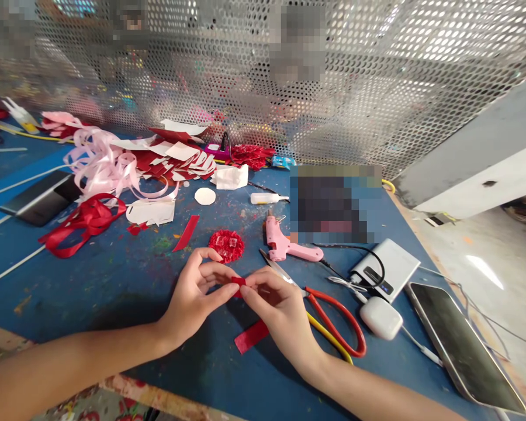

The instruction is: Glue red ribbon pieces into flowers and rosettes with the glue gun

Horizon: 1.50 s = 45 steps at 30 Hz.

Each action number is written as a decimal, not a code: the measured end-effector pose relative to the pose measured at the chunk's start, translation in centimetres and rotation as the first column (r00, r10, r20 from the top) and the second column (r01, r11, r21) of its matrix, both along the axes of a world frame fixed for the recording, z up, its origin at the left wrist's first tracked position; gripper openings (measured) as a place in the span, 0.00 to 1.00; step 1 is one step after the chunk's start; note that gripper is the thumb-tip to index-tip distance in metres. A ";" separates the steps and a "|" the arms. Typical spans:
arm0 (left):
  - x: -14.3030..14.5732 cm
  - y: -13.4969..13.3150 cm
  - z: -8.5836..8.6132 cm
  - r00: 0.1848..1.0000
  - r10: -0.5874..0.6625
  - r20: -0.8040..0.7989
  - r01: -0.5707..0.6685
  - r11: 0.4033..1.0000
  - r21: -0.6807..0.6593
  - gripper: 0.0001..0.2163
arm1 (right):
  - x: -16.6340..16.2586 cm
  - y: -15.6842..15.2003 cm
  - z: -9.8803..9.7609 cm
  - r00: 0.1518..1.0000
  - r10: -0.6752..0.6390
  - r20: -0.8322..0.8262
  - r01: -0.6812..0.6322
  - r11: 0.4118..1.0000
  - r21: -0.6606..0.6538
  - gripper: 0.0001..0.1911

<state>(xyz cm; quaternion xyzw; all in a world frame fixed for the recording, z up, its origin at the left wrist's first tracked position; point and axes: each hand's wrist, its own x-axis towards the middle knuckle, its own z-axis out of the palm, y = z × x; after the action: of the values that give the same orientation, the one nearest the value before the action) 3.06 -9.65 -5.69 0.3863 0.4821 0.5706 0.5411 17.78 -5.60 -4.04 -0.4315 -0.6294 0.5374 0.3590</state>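
Both hands pinch one small piece of red ribbon [238, 282] between thumbs and fingertips, just above the blue table. My left hand [201, 283] grips its left side, and my right hand [277, 298] its right side. Just beyond the fingers lies a round red piece [232, 250] with a rough, gathered surface and clear squares on it. A flat red ribbon strip [251, 337] sits partly under my right hand. Another red strip [186, 233] lies farther left. Scissors [337, 318] with red and yellow handles rest beside my right hand, partly covered by it.
Beyond the hands are a pink glue gun [284, 242], a white bottle [265, 199] and a white paper disc [205, 196]. Pink ribbon [105, 164] and red ribbon [85, 225] lie left. A power bank [394, 266], earbud case [381, 318] and phone [464, 345] are right. Perforated metal [228, 76] stands behind.
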 end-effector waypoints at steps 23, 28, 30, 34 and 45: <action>-6.7 6.5 -0.8 0.858 0.058 -0.510 -0.001 0.994 0.112 0.24 | 5.6 8.2 0.8 0.261 -0.450 0.854 -0.476 0.710 0.520 0.22; -6.6 7.2 -0.6 0.841 -0.049 -0.539 0.103 0.992 0.070 0.30 | 4.7 8.4 0.5 0.205 -0.477 0.855 -0.528 0.682 0.506 0.17; -6.2 7.2 -0.3 0.657 -0.025 -0.754 0.227 0.960 0.165 0.35 | 4.7 8.4 0.8 0.218 -0.506 0.835 -0.514 0.668 0.539 0.16; -5.2 7.1 -0.1 0.407 -0.027 -0.913 0.501 0.843 0.198 0.35 | 5.5 8.7 1.5 0.417 -0.516 0.748 -0.376 0.651 0.659 0.18; -7.0 7.8 -0.6 0.994 -0.096 -0.059 0.090 0.992 -0.087 0.28 | 6.4 7.8 2.5 0.857 -0.339 0.389 -0.111 0.615 0.781 0.06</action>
<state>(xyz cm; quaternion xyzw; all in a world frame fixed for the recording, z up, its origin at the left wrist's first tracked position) -3.89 -1.88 -6.29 0.4030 0.5041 0.5113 0.5675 24.17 2.19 -1.56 -0.3964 -0.8392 0.0537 0.3684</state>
